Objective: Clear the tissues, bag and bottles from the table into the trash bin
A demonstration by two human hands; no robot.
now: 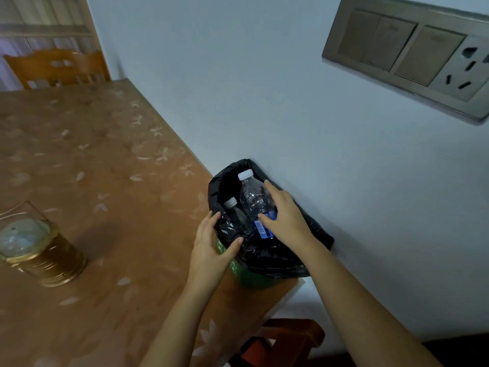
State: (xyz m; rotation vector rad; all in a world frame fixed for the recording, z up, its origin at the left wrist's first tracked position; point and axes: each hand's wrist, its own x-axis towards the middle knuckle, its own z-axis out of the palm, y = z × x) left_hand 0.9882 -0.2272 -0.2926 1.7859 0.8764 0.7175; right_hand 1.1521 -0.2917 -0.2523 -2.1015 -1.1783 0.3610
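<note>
A green trash bin (251, 280) lined with a black bag (277, 258) stands on the table's right corner against the wall. Two clear plastic bottles with white caps stick out of it. The larger bottle (254, 197) has a blue label, and my right hand (287, 217) is shut around its lower part. The smaller bottle (235, 211) stands just to its left inside the bag. My left hand (213, 247) grips the bin's near rim and the bag's edge.
The table (105, 168) has a brown flowered cover. A glass jar with a gold base (39, 247) stands at the left. Wooden chairs sit at the far end (57, 67) and below the near corner (285, 340). A switch and socket panel (412, 54) is on the wall.
</note>
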